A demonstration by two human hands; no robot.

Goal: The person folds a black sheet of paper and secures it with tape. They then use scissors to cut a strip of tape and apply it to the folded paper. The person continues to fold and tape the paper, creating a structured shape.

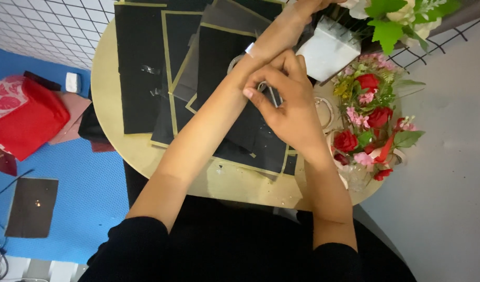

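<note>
Your right hand (287, 107) pinches a thin metal tool (274, 96) against your left wrist (250, 57), prob. working the small tape strip (250, 49) there. Left hand runs out of frame up top, grip can't tell. Arm's stretched over black sheets (140, 68) on the round table (106, 104), keeping it steady.

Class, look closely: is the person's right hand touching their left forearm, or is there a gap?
Touching. The head view shows the right hand resting against the left forearm near the wrist, its fingers pressed on it with no gap.
</note>
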